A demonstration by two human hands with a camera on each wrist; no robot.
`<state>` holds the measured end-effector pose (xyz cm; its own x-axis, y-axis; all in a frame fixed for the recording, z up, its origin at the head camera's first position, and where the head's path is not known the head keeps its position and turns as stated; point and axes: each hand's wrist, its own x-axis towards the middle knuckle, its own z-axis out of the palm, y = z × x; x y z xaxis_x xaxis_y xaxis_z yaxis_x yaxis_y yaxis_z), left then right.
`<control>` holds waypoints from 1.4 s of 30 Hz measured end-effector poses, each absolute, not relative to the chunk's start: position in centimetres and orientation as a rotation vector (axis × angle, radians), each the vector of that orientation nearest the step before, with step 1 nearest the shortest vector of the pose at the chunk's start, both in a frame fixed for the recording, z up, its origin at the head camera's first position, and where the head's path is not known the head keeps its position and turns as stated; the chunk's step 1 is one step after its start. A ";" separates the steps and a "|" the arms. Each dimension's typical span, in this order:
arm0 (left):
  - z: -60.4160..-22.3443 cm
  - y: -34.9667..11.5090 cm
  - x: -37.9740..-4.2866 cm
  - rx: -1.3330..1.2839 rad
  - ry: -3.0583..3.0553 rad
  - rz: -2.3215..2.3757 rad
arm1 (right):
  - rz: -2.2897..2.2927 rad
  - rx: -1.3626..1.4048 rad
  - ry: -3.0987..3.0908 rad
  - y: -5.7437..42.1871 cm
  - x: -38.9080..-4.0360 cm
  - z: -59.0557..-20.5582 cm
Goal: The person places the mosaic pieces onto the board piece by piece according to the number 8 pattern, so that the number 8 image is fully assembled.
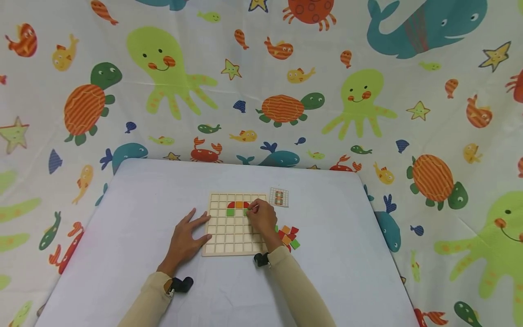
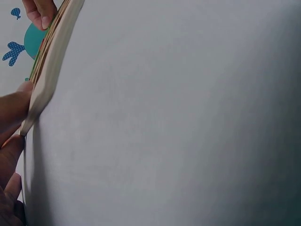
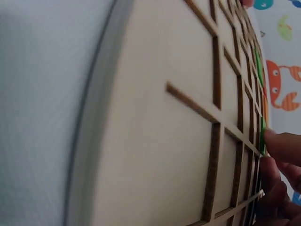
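Note:
A wooden grid board (image 1: pixel 218 234) lies on the table. My left hand (image 1: pixel 184 238) rests at its left edge, fingers spread and thumb on the near part of the frame. Toward the board's far side, a rounded red tile (image 1: pixel 231 205), an orange square tile (image 1: pixel 239 205) and another red tile (image 1: pixel 246 204) form a row. Below the left red one sits a green square tile (image 1: pixel 230 212). My right hand (image 1: pixel 263 220) reaches over the board's right side, its fingertips pinching a second green tile (image 3: pixel 263 134) at the cell below the right red one; the hand partly hides it.
A small pattern card (image 1: pixel 279 197) with a printed grid figure lies beyond the board's right corner. Right of the board is a loose pile of red, orange and green tiles (image 1: pixel 295 244), partly behind the right wrist. A patterned cloth (image 1: pixel 245 150) hangs behind the white table (image 1: pixel 339 254).

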<state>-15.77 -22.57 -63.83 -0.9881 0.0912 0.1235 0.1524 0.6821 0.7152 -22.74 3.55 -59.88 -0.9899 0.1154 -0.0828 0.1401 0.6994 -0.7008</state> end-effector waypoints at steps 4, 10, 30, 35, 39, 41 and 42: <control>-63.7 -22.3 -15.4 -0.189 -2.815 -1.204 | -1.155 0.182 2.874 3.8 -22.5 -59.9; -63.5 -21.9 -14.7 -0.179 -2.815 -1.204 | -1.208 0.154 2.823 5.1 -21.6 -59.4; -63.2 -20.7 -12.7 -0.155 -2.790 -1.165 | -1.297 0.375 2.789 15.1 -19.8 -58.9; -63.2 -20.3 -12.1 -0.149 -2.774 -1.145 | -1.236 0.354 2.747 15.5 -19.3 -59.2; -63.2 -20.0 -11.7 -0.148 -2.770 -1.147 | -1.168 0.287 2.782 15.2 -18.8 -59.4; -63.1 -19.8 -11.5 -0.138 -2.774 -1.158 | -1.139 0.272 2.812 15.0 -18.6 -59.4; -63.1 -19.8 -11.4 -0.132 -2.780 -1.163 | -1.122 0.268 2.825 14.9 -18.5 -59.4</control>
